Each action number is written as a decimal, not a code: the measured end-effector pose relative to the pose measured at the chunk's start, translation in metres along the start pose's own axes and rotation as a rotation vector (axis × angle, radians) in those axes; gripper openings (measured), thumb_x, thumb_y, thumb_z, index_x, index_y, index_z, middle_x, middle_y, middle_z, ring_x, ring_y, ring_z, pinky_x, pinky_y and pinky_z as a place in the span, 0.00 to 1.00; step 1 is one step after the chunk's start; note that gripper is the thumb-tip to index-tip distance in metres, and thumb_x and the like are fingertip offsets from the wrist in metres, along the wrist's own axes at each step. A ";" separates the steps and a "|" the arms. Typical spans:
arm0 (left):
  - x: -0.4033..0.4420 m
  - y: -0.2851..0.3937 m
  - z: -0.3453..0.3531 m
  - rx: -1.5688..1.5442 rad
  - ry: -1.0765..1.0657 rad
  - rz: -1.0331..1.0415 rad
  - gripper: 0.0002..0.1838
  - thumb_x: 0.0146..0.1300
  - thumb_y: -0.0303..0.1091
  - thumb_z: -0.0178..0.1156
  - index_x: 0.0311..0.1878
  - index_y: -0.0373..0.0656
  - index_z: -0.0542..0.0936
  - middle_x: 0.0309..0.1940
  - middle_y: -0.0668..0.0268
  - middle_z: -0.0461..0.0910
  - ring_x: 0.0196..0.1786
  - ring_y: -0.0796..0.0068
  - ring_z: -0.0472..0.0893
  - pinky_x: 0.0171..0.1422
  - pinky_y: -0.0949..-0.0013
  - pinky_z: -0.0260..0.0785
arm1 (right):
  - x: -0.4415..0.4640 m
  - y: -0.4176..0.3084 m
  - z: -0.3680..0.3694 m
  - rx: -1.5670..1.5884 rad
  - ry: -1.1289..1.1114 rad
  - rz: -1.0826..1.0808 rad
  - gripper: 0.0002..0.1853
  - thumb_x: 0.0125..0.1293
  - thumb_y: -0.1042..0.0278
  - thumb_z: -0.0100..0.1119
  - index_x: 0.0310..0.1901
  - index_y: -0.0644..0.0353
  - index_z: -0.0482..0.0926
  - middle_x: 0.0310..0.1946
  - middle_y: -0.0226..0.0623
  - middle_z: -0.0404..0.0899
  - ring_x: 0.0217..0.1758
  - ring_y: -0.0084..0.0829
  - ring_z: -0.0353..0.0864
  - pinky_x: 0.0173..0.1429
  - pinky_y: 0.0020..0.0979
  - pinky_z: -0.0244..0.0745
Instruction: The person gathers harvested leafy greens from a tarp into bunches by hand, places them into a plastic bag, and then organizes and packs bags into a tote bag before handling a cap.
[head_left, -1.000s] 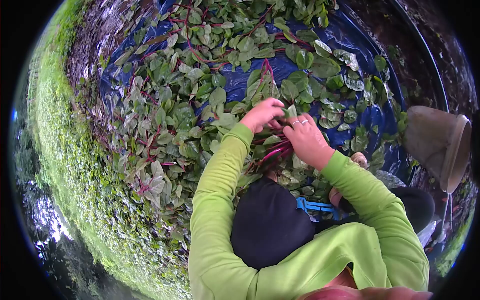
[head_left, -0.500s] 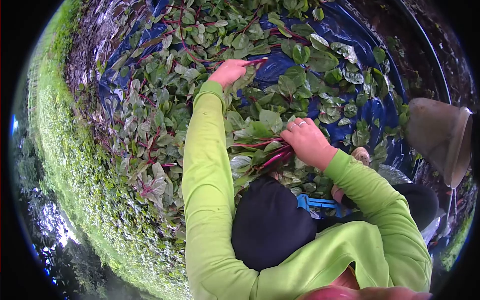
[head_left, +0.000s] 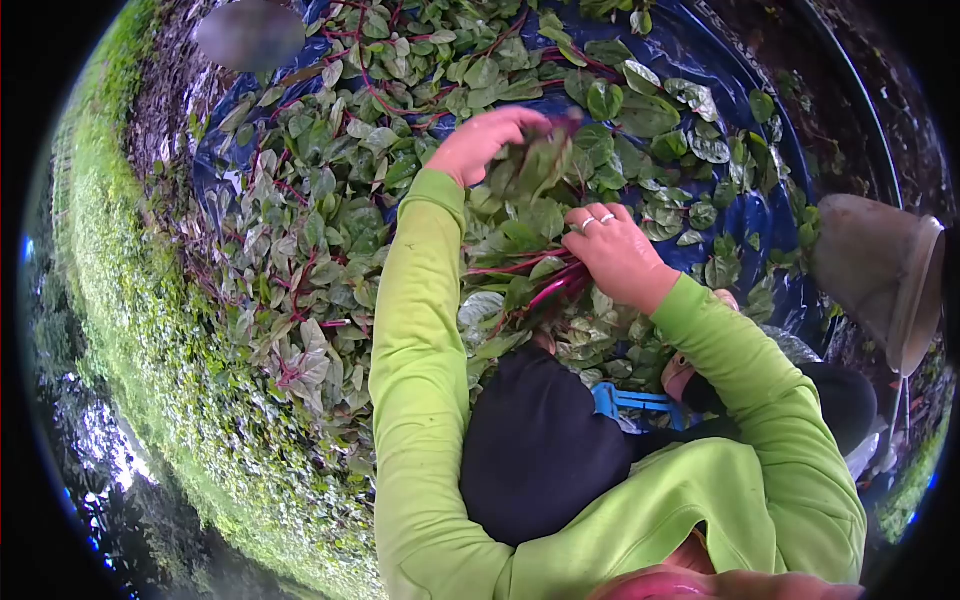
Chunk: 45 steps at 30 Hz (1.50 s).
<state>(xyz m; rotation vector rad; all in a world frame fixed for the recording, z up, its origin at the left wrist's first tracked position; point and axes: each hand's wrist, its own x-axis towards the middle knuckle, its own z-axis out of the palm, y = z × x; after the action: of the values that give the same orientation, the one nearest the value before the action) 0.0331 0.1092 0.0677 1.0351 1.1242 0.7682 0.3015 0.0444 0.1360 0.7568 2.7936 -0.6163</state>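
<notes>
One bare left hand (head_left: 482, 145), one bare right hand (head_left: 622, 260), two lime-green sleeves (head_left: 418, 310), one tan plastic bucket (head_left: 862, 270)

Leafy sprig (head_left: 535, 168): green leaves, purplish at the upper end. The upper end sits at the fingertips of the left hand (head_left: 485, 145); the leaves extend below the fingers. Outline blurred; leaf count not readable. Position: just beyond the stem bundle (head_left: 540, 272), farther from the body. Stem bundle: several magenta stems with broad green leaves, gathered under the fingers of the right hand (head_left: 620, 258). Stems fan out leftward from the grip; two brighter stems slant toward the body.
</notes>
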 end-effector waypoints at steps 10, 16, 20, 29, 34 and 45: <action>-0.026 0.051 0.057 -1.170 0.442 -0.016 0.23 0.79 0.44 0.44 0.66 0.39 0.75 0.64 0.55 0.79 0.65 0.52 0.78 0.73 0.45 0.68 | -0.023 -0.014 -0.061 -0.015 0.355 0.027 0.08 0.58 0.67 0.60 0.37 0.59 0.83 0.79 0.56 0.50 0.82 0.60 0.49 0.81 0.52 0.52; -0.044 0.108 0.107 -1.078 0.272 -0.082 0.19 0.75 0.39 0.48 0.60 0.41 0.78 0.57 0.55 0.82 0.58 0.51 0.81 0.68 0.43 0.72 | -0.089 0.008 -0.138 -0.202 0.392 0.095 0.09 0.55 0.69 0.61 0.39 0.55 0.83 0.50 0.40 0.78 0.56 0.38 0.77 0.59 0.41 0.69; -0.063 0.162 0.127 -0.160 0.583 0.215 0.11 0.73 0.27 0.44 0.38 0.44 0.77 0.28 0.68 0.75 0.28 0.78 0.75 0.27 0.71 0.67 | -0.166 0.013 -0.190 -0.360 0.344 0.120 0.07 0.55 0.68 0.62 0.36 0.53 0.83 0.43 0.34 0.78 0.53 0.34 0.79 0.59 0.37 0.68; -0.037 0.190 0.086 1.112 0.596 0.351 0.14 0.66 0.35 0.54 0.42 0.43 0.87 0.40 0.52 0.87 0.43 0.51 0.85 0.47 0.54 0.76 | -0.261 0.000 -0.128 -0.376 0.591 0.213 0.03 0.48 0.63 0.63 0.21 0.45 0.83 0.30 0.26 0.79 0.43 0.30 0.81 0.50 0.34 0.71; -0.042 0.218 0.116 1.246 0.196 0.207 0.44 0.55 0.33 0.67 0.77 0.43 0.62 0.75 0.50 0.63 0.77 0.55 0.62 0.79 0.59 0.53 | -0.282 0.012 -0.099 -0.437 0.584 0.344 0.08 0.54 0.59 0.62 0.28 0.50 0.87 0.36 0.27 0.84 0.45 0.30 0.82 0.54 0.40 0.67; -0.041 0.244 0.272 0.943 -0.171 0.237 0.34 0.66 0.25 0.63 0.75 0.45 0.65 0.66 0.59 0.68 0.67 0.71 0.67 0.72 0.66 0.59 | -0.285 0.030 -0.113 -0.384 0.704 0.444 0.13 0.62 0.58 0.57 0.38 0.53 0.88 0.44 0.30 0.86 0.51 0.33 0.83 0.61 0.46 0.65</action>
<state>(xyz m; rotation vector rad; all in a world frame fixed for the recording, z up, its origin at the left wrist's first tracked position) 0.2853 0.0870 0.3347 2.0064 1.2413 0.2851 0.5527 -0.0087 0.3063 1.6783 2.9792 0.3282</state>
